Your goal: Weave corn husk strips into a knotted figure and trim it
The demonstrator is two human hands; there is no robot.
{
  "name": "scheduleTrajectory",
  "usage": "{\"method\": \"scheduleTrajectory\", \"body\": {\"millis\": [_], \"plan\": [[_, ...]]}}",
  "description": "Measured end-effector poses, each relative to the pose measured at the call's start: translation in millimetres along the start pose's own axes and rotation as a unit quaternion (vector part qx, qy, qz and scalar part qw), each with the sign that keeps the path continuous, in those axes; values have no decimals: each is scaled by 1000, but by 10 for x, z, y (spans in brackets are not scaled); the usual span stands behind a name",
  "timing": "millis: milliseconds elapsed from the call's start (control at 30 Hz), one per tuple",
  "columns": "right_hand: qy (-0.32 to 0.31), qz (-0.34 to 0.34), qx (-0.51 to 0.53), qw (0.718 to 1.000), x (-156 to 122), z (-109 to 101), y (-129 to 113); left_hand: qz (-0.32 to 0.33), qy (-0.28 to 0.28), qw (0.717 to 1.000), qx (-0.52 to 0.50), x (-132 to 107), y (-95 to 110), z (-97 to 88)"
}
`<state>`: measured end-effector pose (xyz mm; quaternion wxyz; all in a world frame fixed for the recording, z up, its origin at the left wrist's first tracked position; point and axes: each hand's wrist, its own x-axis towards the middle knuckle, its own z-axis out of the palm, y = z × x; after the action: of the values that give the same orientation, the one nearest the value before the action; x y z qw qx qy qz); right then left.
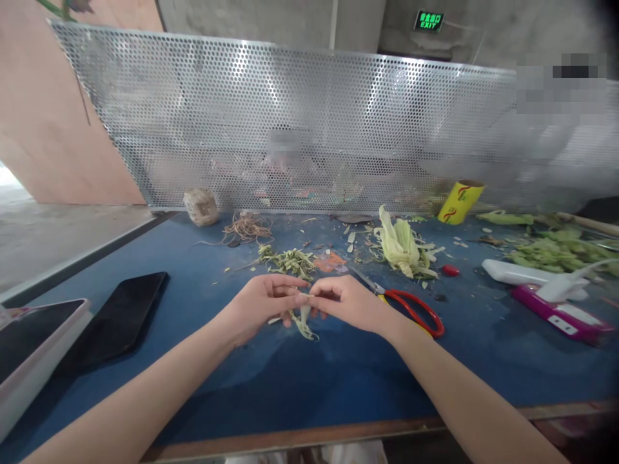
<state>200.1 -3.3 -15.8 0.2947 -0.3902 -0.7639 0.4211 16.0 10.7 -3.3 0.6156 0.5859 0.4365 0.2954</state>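
Over the middle of the blue table, my left hand and my right hand meet fingertip to fingertip. Both pinch a pale corn husk strip, whose curled ends hang below the fingers. Just beyond my hands lies a small heap of twisted green husk pieces. Scissors with red handles rest beside my right wrist, their blades pointing away to the left. Farther back on the right stands a bunch of light green corn husks. The fingers partly hide the strip's upper end.
A black phone and a light-edged tablet-like device lie at left. Brown twine and a whitish lump sit near the perforated metal screen. A yellow roll, a magenta device and leafy greens occupy the right.
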Motion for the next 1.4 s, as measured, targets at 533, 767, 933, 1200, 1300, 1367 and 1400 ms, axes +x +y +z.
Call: {"method": "scheduleTrajectory", "body": {"millis": [533,767,933,1200,1300,1367,1400], "plan": [[2,7,72,997,18,60,31,8,-21,998,-59,-66,-4,33],[4,20,56,998,-15,57,-35,-30,-22,993,-114,-53,-18,50],[-11,37,89,995,-7,39,-24,-18,12,994,-107,-60,-6,49],[-11,26,104,994,8,52,-28,11,37,994,-103,-45,-41,51],[1,9,71,997,-9,48,-30,-20,6,993,-115,-52,-52,51],[10,4,45,999,-23,41,-25,-44,-16,990,-130,-67,-47,51],[15,1,34,999,-29,37,-26,-53,-21,988,-141,-75,-41,50]]}}
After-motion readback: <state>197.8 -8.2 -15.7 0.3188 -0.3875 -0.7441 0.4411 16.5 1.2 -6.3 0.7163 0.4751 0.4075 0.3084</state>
